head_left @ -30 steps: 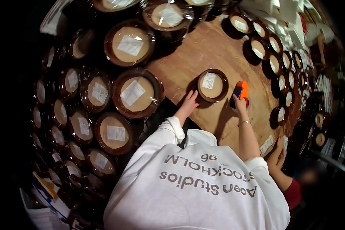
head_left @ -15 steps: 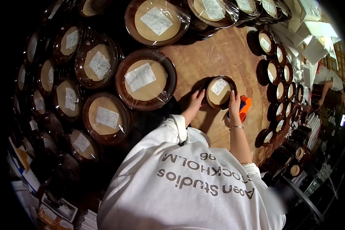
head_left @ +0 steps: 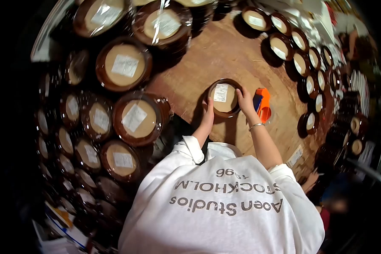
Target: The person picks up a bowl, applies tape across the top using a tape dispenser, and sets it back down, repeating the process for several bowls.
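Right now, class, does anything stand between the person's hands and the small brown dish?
Nothing visible does: left hand and right hand both touch the small brown dish. The orange tool lies beyond the right hand, not between.

The small round dish [head_left: 224, 97] is dark brown with a raised rim. Its flat middle is filled by a tan disc bearing a white printed label, set a little left of centre and slightly askew. It sits level and upright on the bare wood of the worktop [head_left: 224, 51], close to the near edge. The left hand [head_left: 208, 112] clasps its lower left rim and the right hand [head_left: 244, 101] its right rim.
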Demonstrator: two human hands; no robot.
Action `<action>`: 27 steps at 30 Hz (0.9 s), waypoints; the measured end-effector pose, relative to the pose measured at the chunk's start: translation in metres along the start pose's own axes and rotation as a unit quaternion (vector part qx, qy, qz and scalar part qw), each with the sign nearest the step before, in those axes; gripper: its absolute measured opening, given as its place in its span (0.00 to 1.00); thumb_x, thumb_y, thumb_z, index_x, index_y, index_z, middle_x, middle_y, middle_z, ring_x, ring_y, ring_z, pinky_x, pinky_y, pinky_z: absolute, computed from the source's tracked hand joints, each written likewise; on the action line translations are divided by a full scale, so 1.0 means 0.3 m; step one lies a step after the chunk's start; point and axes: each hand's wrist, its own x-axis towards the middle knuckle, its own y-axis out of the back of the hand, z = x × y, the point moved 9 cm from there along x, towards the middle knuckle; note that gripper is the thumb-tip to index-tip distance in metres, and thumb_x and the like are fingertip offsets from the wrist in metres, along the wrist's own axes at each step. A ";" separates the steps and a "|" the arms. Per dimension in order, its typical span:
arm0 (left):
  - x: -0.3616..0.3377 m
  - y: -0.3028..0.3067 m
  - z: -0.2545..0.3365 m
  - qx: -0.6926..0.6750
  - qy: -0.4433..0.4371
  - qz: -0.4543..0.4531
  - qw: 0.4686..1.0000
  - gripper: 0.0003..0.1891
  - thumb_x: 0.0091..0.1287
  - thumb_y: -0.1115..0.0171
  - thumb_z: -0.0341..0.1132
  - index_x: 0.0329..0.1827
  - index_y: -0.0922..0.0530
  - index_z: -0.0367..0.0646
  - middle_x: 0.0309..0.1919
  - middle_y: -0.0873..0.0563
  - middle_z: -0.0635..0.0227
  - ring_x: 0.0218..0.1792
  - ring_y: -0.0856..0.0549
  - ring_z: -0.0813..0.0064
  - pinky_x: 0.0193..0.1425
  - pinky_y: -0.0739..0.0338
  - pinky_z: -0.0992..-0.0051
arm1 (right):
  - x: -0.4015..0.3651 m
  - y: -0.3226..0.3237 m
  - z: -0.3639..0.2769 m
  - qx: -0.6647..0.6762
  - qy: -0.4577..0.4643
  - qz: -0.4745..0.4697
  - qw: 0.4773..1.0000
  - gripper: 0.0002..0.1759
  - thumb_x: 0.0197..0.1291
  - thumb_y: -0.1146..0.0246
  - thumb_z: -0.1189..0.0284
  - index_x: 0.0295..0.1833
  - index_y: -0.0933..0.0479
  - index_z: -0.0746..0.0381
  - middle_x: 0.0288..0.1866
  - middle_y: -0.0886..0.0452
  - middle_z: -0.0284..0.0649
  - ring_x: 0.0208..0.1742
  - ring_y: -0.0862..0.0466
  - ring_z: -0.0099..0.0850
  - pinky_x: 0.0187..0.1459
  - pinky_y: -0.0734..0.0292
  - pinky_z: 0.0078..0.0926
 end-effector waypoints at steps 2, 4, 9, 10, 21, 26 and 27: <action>-0.014 0.005 0.078 0.210 -0.117 0.095 0.966 0.36 0.63 0.54 0.54 0.63 0.49 0.33 0.59 0.39 0.50 0.61 0.39 0.63 0.61 0.43 0.70 | -0.011 0.009 -0.013 -0.020 -0.003 0.002 1.000 0.16 0.59 0.49 0.67 0.47 0.32 0.67 0.34 0.24 0.54 0.38 0.24 0.47 0.40 0.30 0.33; -0.018 -0.029 0.137 0.291 -0.250 0.104 0.918 0.35 0.63 0.52 0.51 0.60 0.48 0.28 0.55 0.35 0.45 0.57 0.34 0.58 0.58 0.40 0.70 | -0.034 0.047 -0.042 -0.020 0.036 0.041 0.998 0.22 0.58 0.47 0.65 0.54 0.36 0.68 0.35 0.23 0.52 0.37 0.23 0.44 0.41 0.29 0.31; 0.024 -0.035 0.217 0.269 -0.235 0.099 0.929 0.30 0.63 0.49 0.48 0.57 0.41 0.31 0.53 0.31 0.53 0.52 0.30 0.66 0.56 0.38 0.74 | -0.194 0.299 0.070 -0.041 -0.043 0.222 0.973 0.19 0.50 0.39 0.68 0.42 0.34 0.70 0.36 0.31 0.48 0.39 0.30 0.40 0.43 0.35 0.33; 0.049 -0.054 0.228 0.229 -0.222 0.065 0.945 0.28 0.63 0.49 0.48 0.56 0.39 0.32 0.52 0.30 0.55 0.51 0.30 0.68 0.55 0.38 0.75 | -0.231 0.321 0.116 -0.073 -0.069 0.239 0.966 0.21 0.49 0.38 0.67 0.42 0.34 0.70 0.37 0.31 0.48 0.40 0.31 0.42 0.44 0.35 0.34; 0.076 -0.101 0.257 0.286 -0.210 0.045 0.934 0.22 0.64 0.50 0.46 0.49 0.30 0.33 0.43 0.23 0.62 0.45 0.26 0.75 0.50 0.34 0.79 | -0.229 0.242 0.257 -0.121 -0.238 0.153 0.951 0.30 0.43 0.34 0.63 0.44 0.38 0.71 0.43 0.29 0.55 0.47 0.29 0.47 0.47 0.33 0.37; 0.109 -0.109 0.254 0.324 -0.180 -0.031 0.928 0.23 0.64 0.50 0.47 0.51 0.31 0.35 0.47 0.26 0.63 0.49 0.28 0.74 0.54 0.37 0.78 | -0.207 0.242 0.287 -0.088 -0.295 0.111 0.945 0.30 0.42 0.34 0.64 0.45 0.38 0.71 0.43 0.27 0.55 0.47 0.27 0.46 0.47 0.32 0.37; 0.123 -0.100 0.243 0.312 -0.162 -0.032 0.936 0.23 0.64 0.50 0.47 0.52 0.32 0.35 0.48 0.26 0.62 0.50 0.29 0.73 0.55 0.38 0.78 | -0.202 0.239 0.295 -0.069 -0.300 0.094 0.947 0.29 0.42 0.34 0.65 0.45 0.37 0.71 0.43 0.27 0.55 0.46 0.26 0.46 0.46 0.31 0.36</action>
